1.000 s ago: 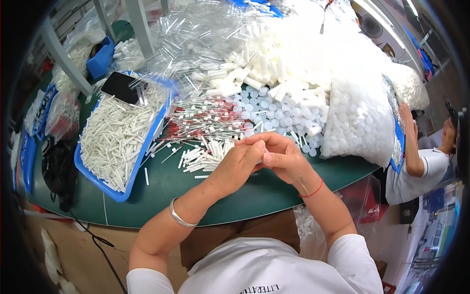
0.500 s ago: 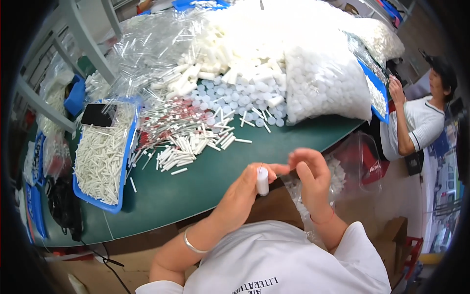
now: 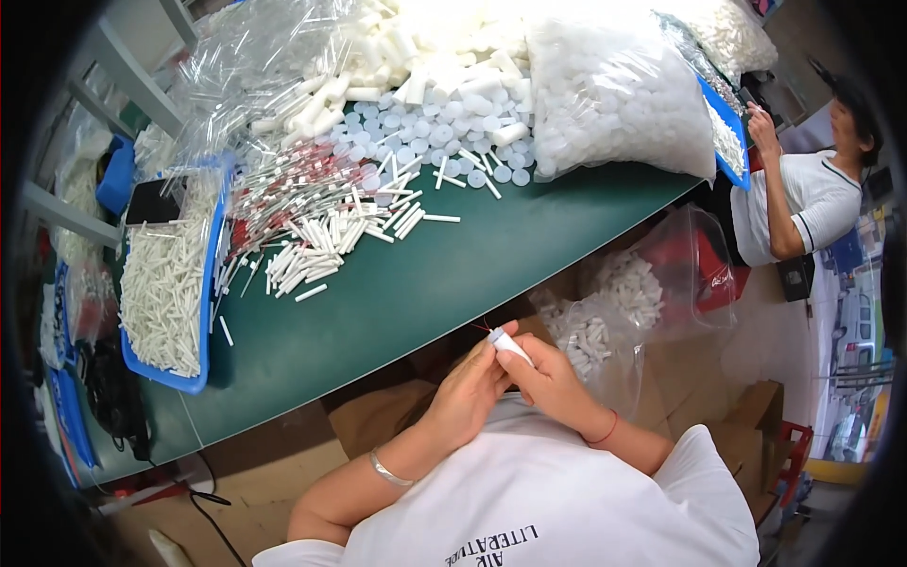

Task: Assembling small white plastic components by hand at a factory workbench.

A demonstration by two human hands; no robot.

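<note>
Tabletop (image 3: 491, 260) in green slants across the frame, bearing a bulging clear bag (image 3: 619, 104) at upper right and a blue tray (image 3: 192, 382) of white tubes (image 3: 162, 302) at left. Just below centre, the right hand (image 3: 556, 380) pinches a white cylinder (image 3: 513, 349); the left hand (image 3: 466, 392) adjoins, its grip too hidden to tell. Red wire (image 3: 485, 326) pokes from the top. The step seems finger work on the cylinder; the next move likely wants steadiness, sparing the wire.

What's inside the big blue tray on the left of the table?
The blue tray holds a heap of short white sticks, with a black phone near its far end. The tray's bottom can't be seen; the sticks cover it.
</note>
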